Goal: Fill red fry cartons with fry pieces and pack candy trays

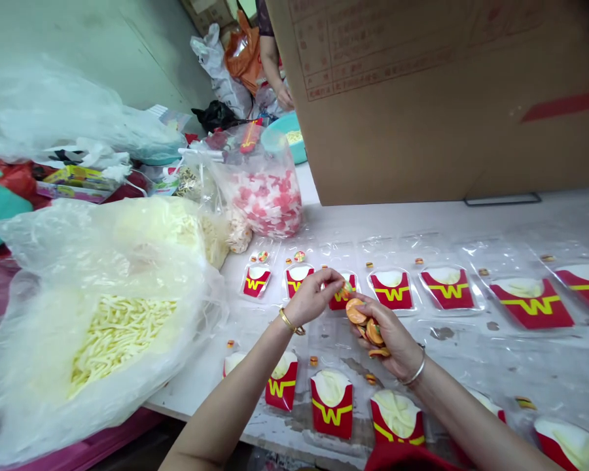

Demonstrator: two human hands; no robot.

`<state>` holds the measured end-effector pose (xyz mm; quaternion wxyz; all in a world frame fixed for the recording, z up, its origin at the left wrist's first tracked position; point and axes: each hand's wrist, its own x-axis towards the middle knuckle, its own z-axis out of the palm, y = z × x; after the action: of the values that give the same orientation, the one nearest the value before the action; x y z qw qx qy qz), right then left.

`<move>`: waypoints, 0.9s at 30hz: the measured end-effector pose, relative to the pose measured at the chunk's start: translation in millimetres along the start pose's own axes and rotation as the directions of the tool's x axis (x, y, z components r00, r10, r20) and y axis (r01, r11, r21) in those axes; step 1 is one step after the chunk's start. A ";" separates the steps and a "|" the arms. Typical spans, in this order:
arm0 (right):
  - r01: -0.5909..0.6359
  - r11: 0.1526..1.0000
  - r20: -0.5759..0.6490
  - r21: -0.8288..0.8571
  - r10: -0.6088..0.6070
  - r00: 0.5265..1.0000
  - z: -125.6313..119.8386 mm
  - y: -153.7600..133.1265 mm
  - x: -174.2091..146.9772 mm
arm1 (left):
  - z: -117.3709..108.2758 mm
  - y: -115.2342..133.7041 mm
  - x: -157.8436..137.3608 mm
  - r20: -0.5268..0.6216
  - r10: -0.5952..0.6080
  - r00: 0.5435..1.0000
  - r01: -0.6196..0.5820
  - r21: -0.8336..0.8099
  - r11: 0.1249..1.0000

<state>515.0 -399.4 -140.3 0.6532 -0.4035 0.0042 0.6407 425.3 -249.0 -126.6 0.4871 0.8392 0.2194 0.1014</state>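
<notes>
My left hand [311, 297], with a gold bangle at its wrist, pinches one small round toy pizza [346, 288] over a red fries box. My right hand [395, 343] is closed around several round orange-backed pieces [357, 311] that look like more toy pizzas. Two toy pizzas [300, 256] lie on clear bags at the left end of the far row. Red fries boxes with a yellow W [392, 297] lie in two rows on clear plastic bags. Tiny toy burgers [370, 265] rest above many of them. My forearms cover part of the near row.
At left, a large clear bag [39, 314] holds pale yellow toy fries [122, 337]. Behind it stands a bag of pink and white pieces [269, 199]. A big cardboard box [422, 118] blocks the back right. Beyond it, another person's arm [272, 65] is near a turquoise basin [299, 152].
</notes>
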 end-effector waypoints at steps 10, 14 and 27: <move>0.065 0.997 -0.025 -0.039 -0.066 0.998 -14.4 -12.0 -9.9 | 5.4 -38.0 60.8 -0.181 0.045 0.982 0.086 0.655 0.751; 0.130 0.991 -0.077 -0.017 -0.131 0.988 -19.5 -15.7 -11.1 | 9.4 -34.5 64.2 -0.211 0.016 0.977 0.149 0.739 0.657; 0.269 0.963 -0.273 -0.003 -0.260 0.926 -40.4 -27.1 -13.4 | 54.5 32.5 40.2 -0.008 -0.005 1.000 0.005 -0.061 0.998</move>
<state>556.0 -428.1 -146.4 0.7336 -0.4729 0.0500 0.4855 490.5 -286.3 -127.8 0.5119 0.8230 0.2204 0.1103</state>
